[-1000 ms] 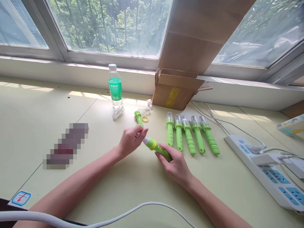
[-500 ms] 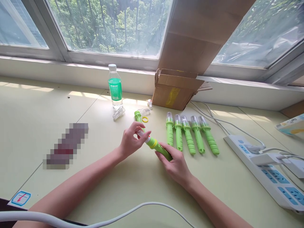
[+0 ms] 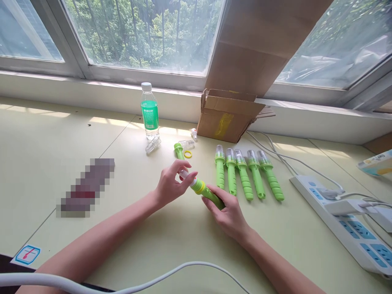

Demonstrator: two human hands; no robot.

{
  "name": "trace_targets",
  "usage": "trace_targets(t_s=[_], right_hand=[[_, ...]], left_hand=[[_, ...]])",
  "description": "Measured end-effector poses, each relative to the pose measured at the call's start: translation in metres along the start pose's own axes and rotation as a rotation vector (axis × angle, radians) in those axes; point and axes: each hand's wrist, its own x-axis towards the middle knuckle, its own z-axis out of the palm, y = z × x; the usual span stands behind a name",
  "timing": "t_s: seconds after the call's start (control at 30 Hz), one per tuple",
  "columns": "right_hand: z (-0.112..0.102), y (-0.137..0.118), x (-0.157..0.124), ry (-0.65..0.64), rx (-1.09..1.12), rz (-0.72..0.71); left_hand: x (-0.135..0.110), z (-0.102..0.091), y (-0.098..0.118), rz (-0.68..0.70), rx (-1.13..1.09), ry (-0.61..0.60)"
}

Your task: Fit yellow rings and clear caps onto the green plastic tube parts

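Mid-frame: your right hand (image 3: 228,214) clamps the green handle (image 3: 210,195); your left hand (image 3: 171,185) pinches the clear cap (image 3: 184,174) at its tip.

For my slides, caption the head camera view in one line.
Right hand grips a green plastic handle while left hand pinches its clear cap, beside five similar capped handles.

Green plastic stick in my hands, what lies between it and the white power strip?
Five green plastic sticks with clear caps, side by side, in the head view.
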Motion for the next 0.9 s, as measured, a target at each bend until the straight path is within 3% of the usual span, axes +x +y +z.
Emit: trace_targets(t_s=[0.17,0.3,0.43,0.6,0.77,0.9], right_hand=[[0.002,-0.003,0.000,-0.030,0.035,0.006],[0.003,-0.004,0.000,-0.039,0.038,-0.007],[0.002,-0.003,0.000,-0.028,0.027,-0.006],[0.002,-0.004,0.000,-0.036,0.028,-0.011],[0.002,-0.004,0.000,-0.038,0.021,-0.001],[0.002,-0.005,0.000,-0.049,0.019,0.005]], left_hand=[[0.001,-0.005,-0.003,0.055,0.025,0.008],[0.005,-0.012,-0.018,0.057,0.012,0.020],[0.010,-0.023,-0.041,0.069,0.229,0.115],[0.017,-0.033,-0.061,0.080,0.469,0.108],[0.021,-0.035,-0.076,-0.138,0.819,-0.037],[0.019,-0.036,-0.087,-0.322,0.941,-0.130]])
